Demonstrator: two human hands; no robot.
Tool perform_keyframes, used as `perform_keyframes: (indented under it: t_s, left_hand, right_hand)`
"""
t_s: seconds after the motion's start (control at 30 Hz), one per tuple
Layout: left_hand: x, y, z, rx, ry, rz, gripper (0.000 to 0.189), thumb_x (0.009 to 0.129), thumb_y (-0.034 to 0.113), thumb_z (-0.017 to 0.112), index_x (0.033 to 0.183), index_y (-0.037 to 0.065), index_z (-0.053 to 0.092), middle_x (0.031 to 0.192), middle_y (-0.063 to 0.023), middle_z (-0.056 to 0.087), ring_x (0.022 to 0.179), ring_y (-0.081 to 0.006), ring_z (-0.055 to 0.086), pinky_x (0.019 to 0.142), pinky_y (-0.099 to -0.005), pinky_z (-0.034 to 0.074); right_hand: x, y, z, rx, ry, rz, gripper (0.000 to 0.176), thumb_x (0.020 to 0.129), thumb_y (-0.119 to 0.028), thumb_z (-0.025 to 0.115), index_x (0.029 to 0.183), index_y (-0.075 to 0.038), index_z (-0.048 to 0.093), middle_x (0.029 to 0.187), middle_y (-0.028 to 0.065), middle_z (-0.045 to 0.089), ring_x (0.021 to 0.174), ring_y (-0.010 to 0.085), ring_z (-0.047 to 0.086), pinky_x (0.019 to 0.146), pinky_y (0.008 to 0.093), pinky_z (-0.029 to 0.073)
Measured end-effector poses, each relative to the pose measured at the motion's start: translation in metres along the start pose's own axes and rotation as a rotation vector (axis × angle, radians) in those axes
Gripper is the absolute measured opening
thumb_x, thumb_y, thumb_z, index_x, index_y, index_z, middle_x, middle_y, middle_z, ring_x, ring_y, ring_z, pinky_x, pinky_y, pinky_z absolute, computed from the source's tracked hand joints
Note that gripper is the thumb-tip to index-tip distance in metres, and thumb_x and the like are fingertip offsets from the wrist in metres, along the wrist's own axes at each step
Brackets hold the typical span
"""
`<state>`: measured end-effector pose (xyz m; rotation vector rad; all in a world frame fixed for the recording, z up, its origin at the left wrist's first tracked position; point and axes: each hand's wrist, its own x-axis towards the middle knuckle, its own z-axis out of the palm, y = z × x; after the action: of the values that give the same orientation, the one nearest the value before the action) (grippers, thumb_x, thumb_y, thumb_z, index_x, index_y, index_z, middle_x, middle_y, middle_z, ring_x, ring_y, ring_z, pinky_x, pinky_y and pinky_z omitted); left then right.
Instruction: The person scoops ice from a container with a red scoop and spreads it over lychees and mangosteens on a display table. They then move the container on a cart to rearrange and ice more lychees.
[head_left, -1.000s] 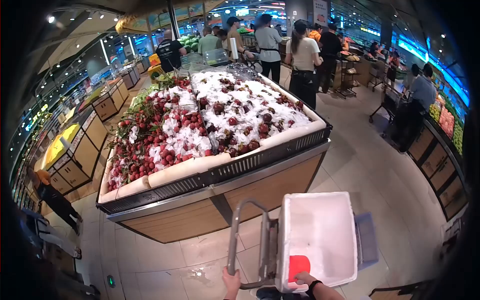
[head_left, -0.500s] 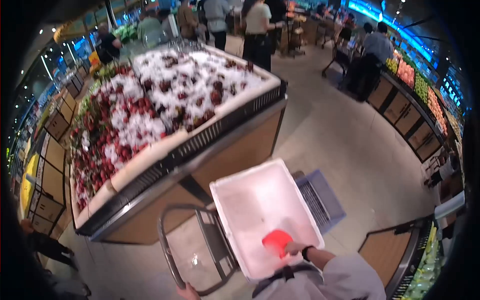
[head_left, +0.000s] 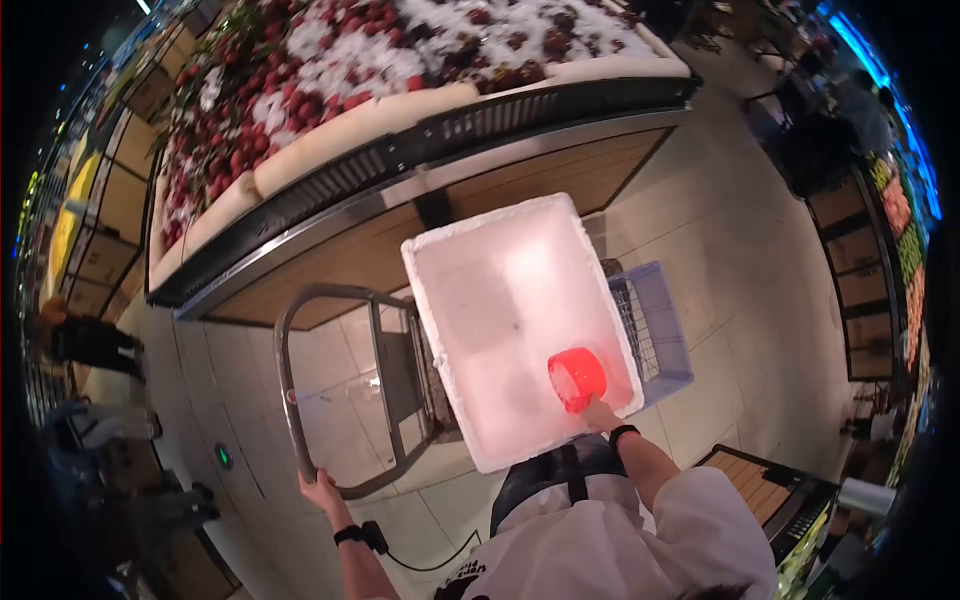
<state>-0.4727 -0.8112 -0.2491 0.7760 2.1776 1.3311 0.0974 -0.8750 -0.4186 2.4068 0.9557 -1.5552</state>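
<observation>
A white foam box (head_left: 480,310) rests on a cart with a grey tubular handle (head_left: 290,400). My left hand (head_left: 320,489) is closed round the lower corner of that handle. Inside the box, near its lower right corner, is a red scoop (head_left: 578,378). My right hand (head_left: 600,414) grips the scoop at its near end. Some whitish material shows in the scoop; what it is cannot be made out. Beyond the box stands a display bin with red fruit (head_left: 305,100) lying among white ice (head_left: 440,55).
A blue-grey crate (head_left: 668,340) sits right of the box. The bin's dark front edge (head_left: 420,150) runs behind the box. A produce stand (head_left: 865,270) is at the far right, another low stand (head_left: 760,490) at the lower right. A person (head_left: 90,340) is at the left.
The view has tilted down and turned, so the display bin appears higher and both my arms show more. The red scoop is now more upright and closer to the box's right wall.
</observation>
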Motion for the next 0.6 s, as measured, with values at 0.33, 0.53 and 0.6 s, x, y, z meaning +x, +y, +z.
perform_keyframes:
  t_s: [0.33,0.53,0.6]
  left_hand:
    - [0.034,-0.009,-0.041,0.071,0.042,-0.046,0.006,0.070,-0.001,0.050,0.074,0.002,0.047,0.055,-0.0023,0.044,0.043,-0.0095,0.040,0.041,-0.0263,0.030]
    - [0.058,-0.026,-0.051,0.069,0.086,-0.018,0.007,0.070,-0.002,0.048,0.076,0.001,0.048,0.055,-0.0016,0.043,0.041,-0.0083,0.039,0.038,-0.0235,0.028]
    - [0.056,-0.027,-0.051,0.074,0.108,-0.045,0.008,0.070,-0.002,0.049,0.077,0.001,0.048,0.055,-0.0014,0.043,0.041,-0.0080,0.039,0.038,-0.0235,0.028]
  right_hand:
    - [-0.008,-0.052,0.018,-0.239,-0.171,-0.102,0.086,0.074,-0.026,0.055,0.136,0.004,0.003,0.074,0.0194,0.063,0.064,0.0288,0.064,0.060,0.0366,0.051]
    - [0.016,-0.076,0.052,-0.372,-0.116,-0.149,0.083,0.072,-0.032,0.058,0.131,0.006,0.015,0.085,0.0247,0.062,0.074,0.0343,0.063,0.069,0.0387,0.049]
    - [0.020,-0.086,0.060,-0.410,-0.140,-0.205,0.076,0.073,-0.030,0.058,0.129,0.006,0.022,0.087,0.0242,0.061,0.070,0.0334,0.063,0.066,0.0378,0.051]
